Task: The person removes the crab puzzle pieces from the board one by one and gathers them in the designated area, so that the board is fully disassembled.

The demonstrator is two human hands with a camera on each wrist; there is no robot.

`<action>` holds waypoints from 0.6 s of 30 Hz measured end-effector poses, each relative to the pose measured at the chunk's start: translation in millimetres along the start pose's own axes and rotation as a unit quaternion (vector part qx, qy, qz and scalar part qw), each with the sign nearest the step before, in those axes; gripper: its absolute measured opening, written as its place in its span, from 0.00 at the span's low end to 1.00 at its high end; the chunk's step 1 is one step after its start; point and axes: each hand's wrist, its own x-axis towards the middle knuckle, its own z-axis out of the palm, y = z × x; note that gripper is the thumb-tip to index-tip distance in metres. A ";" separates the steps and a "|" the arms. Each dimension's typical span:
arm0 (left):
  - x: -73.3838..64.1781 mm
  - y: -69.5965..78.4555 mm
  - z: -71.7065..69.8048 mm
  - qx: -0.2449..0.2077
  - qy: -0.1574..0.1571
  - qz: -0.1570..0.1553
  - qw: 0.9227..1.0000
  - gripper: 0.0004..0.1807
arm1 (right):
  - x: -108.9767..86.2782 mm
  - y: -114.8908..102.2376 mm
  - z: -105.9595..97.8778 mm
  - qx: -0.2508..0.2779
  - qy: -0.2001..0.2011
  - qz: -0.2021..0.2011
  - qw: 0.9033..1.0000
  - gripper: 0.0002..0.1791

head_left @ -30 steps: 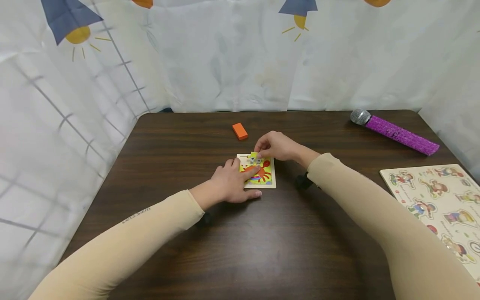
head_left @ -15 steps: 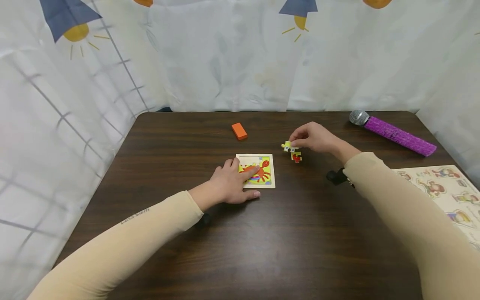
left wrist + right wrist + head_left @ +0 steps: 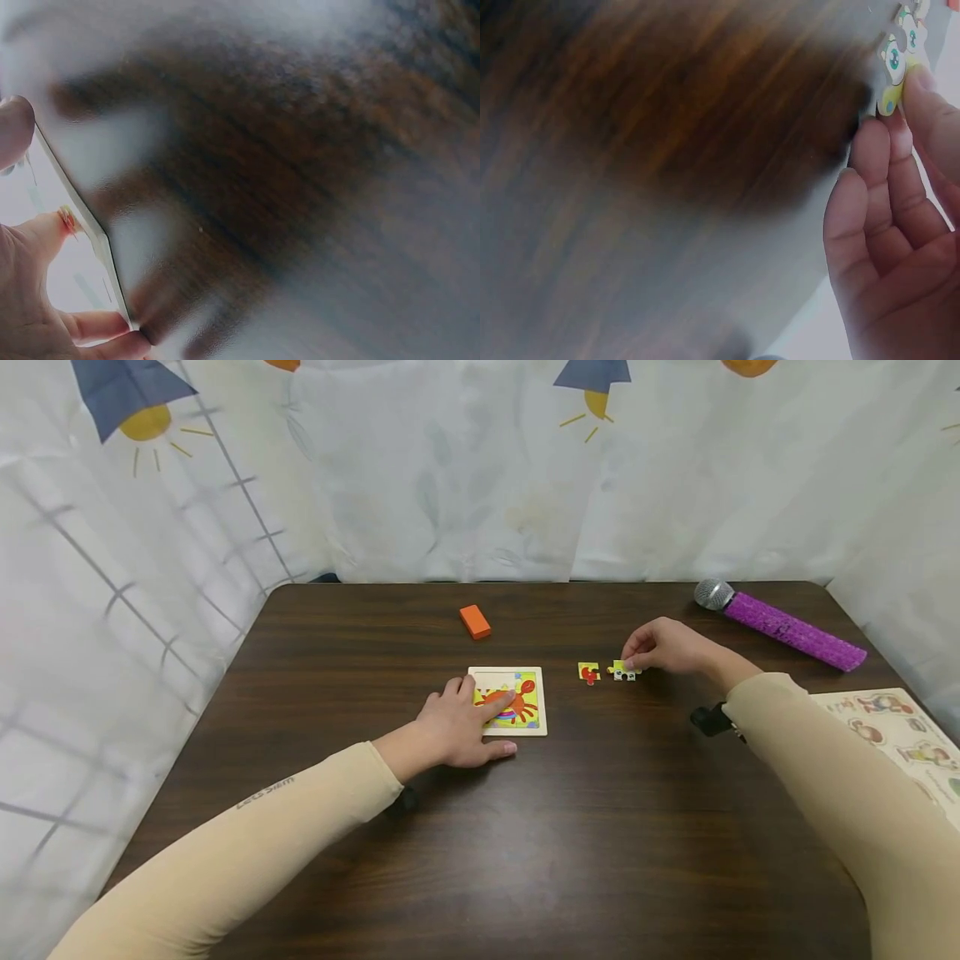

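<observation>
In the head view a small crab jigsaw puzzle (image 3: 531,710) in a pale wooden frame lies mid-table. My left hand (image 3: 461,724) rests on its left side, fingers spread, with the index finger on the crab. The tray's upper left shows bare wood. To the right, my right hand (image 3: 670,647) pinches a yellow puzzle piece (image 3: 621,672) printed with two eyes, low over the table. That eye piece (image 3: 895,61) sits between thumb and fingertips in the right wrist view. Just left of it lies another puzzle piece (image 3: 588,672), yellow with a red claw.
An orange block (image 3: 475,622) lies behind the puzzle. At the back right is a microphone (image 3: 780,625) with a purple glittery handle. A large wooden picture board (image 3: 892,727) lies at the right edge, partly behind the right sleeve. A white curtain hangs behind the table.
My right hand has lifted the eye piece out of the puzzle and carried it right, past the claw piece. The left hand has stayed on the puzzle.
</observation>
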 end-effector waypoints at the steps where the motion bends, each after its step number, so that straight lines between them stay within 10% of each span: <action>1: 0.0 0.0 0.0 0.000 0.000 -0.001 1.000 0.45 | 0.2 0.1 0.4 -0.005 -0.001 0.002 1.000 0.05; 18: 0.7 -0.5 0.9 0.003 0.005 0.004 1.000 0.44 | -0.2 2.0 3.6 -0.034 0.002 0.010 0.999 0.05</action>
